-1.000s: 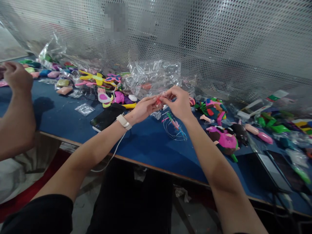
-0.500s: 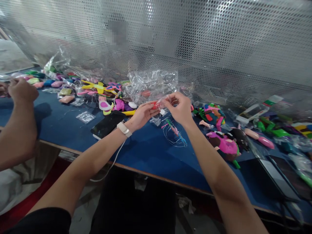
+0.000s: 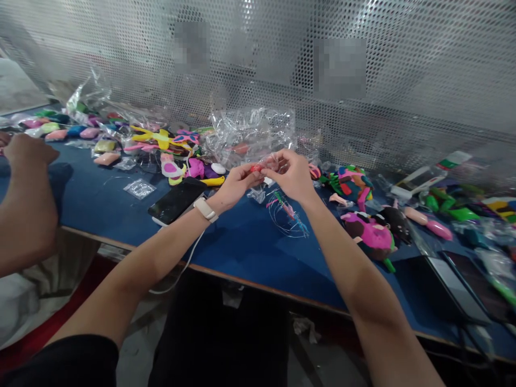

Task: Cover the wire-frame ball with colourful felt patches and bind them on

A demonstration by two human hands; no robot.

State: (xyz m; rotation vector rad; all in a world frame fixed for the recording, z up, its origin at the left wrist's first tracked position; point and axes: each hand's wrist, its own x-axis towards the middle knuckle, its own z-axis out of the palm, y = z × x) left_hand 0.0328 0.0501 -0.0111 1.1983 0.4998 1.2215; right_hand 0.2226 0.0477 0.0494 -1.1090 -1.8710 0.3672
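My left hand (image 3: 236, 184) and my right hand (image 3: 292, 173) meet above the blue table (image 3: 250, 242), fingers pinched together. Between them they hold a small red piece (image 3: 257, 168) in a small clear plastic wrapper (image 3: 269, 163). My left wrist wears a pale band (image 3: 205, 209) with a white cable hanging from it. Just below my hands lies a coil of thin wire with coloured bits (image 3: 288, 215).
A black phone (image 3: 173, 201) lies left of my hands. Crumpled clear bags (image 3: 250, 134) stand behind them, before a perforated metal screen. Colourful clay figures (image 3: 368, 231) and packets spread left and right. Another person's arm (image 3: 24, 199) works at the far left. A dark tablet (image 3: 459, 285) lies right.
My hands have stayed together on the wrapped red piece, shifting slightly. The other person's hand at the left has come down toward the table.
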